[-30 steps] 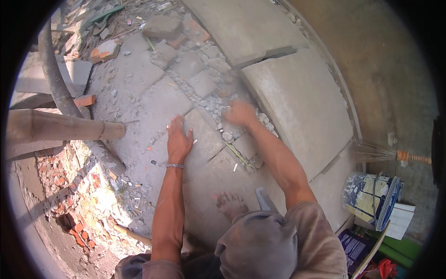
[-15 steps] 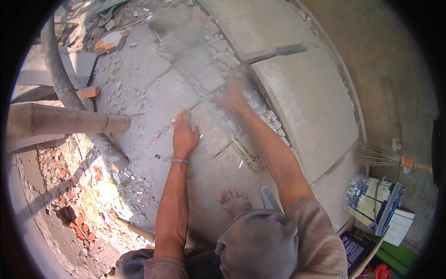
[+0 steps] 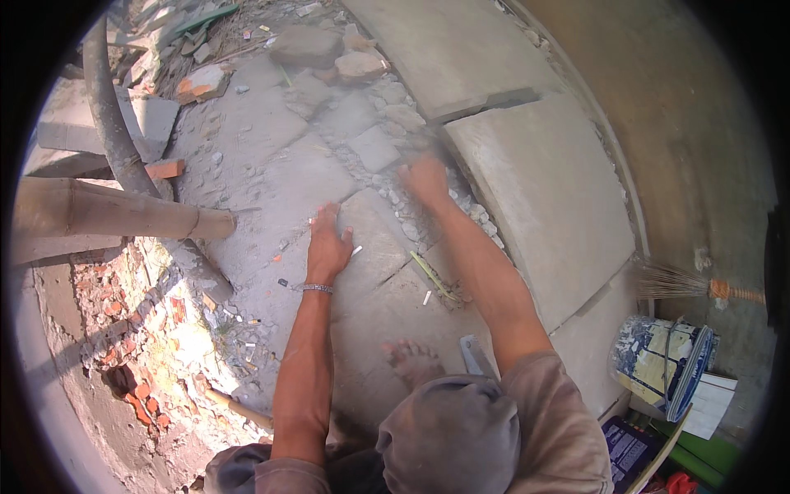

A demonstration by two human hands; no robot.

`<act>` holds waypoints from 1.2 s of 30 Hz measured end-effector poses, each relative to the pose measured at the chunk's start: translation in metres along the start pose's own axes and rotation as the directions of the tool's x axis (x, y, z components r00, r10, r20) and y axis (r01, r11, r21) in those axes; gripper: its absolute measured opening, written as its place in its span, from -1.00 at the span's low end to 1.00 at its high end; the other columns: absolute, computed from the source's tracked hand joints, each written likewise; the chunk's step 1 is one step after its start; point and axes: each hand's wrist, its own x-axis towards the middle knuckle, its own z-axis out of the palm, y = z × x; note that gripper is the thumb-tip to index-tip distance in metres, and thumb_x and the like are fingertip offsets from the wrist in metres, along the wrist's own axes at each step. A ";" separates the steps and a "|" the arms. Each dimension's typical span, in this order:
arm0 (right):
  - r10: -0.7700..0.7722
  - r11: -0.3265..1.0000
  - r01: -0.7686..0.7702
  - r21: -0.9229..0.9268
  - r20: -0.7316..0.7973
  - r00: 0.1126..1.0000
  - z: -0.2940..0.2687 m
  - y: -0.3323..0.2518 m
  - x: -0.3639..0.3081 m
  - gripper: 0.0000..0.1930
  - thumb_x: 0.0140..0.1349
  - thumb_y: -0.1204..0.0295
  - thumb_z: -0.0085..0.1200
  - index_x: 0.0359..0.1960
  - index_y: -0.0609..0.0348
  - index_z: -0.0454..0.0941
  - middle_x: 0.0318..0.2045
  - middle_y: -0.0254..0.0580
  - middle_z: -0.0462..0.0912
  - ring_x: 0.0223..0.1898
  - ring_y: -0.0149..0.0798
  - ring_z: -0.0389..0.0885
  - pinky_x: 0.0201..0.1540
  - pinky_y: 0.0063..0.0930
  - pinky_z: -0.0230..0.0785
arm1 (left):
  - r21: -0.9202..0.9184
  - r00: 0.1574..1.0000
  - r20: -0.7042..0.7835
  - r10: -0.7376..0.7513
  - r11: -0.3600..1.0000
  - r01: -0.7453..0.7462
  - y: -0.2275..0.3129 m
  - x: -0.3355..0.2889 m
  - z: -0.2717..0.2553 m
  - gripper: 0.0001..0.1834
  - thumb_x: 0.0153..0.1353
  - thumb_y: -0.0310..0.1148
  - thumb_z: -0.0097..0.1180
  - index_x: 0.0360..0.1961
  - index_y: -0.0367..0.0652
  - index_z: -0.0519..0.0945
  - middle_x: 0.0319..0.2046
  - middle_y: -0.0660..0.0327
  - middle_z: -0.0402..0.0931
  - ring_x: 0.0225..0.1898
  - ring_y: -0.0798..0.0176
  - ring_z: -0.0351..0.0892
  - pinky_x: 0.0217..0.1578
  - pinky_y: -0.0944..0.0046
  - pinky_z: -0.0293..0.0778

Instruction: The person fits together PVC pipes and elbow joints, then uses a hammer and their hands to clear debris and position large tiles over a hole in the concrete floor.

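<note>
My left hand (image 3: 329, 251) lies palm down on a dusty concrete slab (image 3: 374, 230), its fingers stretched out and nothing in it. A bracelet circles that wrist. Farther ahead and to the right, my right hand (image 3: 425, 179) is closed over a strip of loose rubble (image 3: 473, 210) between the paving pieces. What its fingers hold, if anything, is hidden. Dust hazes the ground around it. A small square slab (image 3: 374, 149) lies just left of this hand. Nearer to me are a green stalk (image 3: 434, 277) and a grey flat tool (image 3: 475, 356) beside my bare foot (image 3: 411, 362).
Large concrete slabs (image 3: 539, 198) run along the wall on the right. A broom (image 3: 675, 281) and a paint-stained bucket (image 3: 658, 358) stand there. At left, a bamboo pole (image 3: 123, 212) crosses a bent trunk (image 3: 111, 123). Broken stones (image 3: 309, 47) lie at the far end.
My right hand, blurred and spread before, is now closed a little farther right and nearer. My left hand stays put. The view has shifted slightly.
</note>
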 end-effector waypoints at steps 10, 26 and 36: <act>-0.223 0.843 0.354 0.404 -0.337 0.915 -0.092 -0.118 0.036 -0.38 0.34 0.06 0.14 0.26 0.30 0.46 0.25 0.31 0.43 0.32 0.20 0.37 0.36 -0.09 0.25 | 0.042 0.987 -0.160 0.026 0.999 -0.019 -0.009 -0.007 -0.005 -0.48 0.32 -0.40 0.11 0.30 -0.26 0.43 0.34 -0.11 0.37 0.43 -0.16 0.24 0.41 -0.01 0.18; -0.423 0.790 0.534 0.302 -0.363 0.830 0.020 -0.117 -0.058 -0.80 0.20 0.32 0.16 -0.46 0.19 0.61 -0.42 -0.02 0.52 -0.20 0.07 0.56 -0.09 -0.07 0.45 | 0.398 0.975 -0.214 0.051 0.916 0.039 -0.001 0.030 0.002 -0.70 0.32 -0.30 -0.01 -0.33 -0.31 0.67 -0.23 -0.10 0.62 -0.13 -0.18 0.55 -0.06 -0.08 0.48; -0.384 0.860 0.419 0.293 -0.170 0.908 0.033 -0.116 -0.025 -0.69 0.29 0.23 0.04 -0.43 0.15 0.73 -0.29 0.04 0.68 -0.17 0.13 0.63 -0.06 -0.01 0.51 | 0.276 0.978 -0.196 -0.066 0.954 0.120 -0.014 0.052 0.007 -0.66 0.31 -0.21 0.07 -0.37 -0.34 0.64 -0.28 -0.18 0.61 -0.13 -0.26 0.60 -0.12 -0.14 0.49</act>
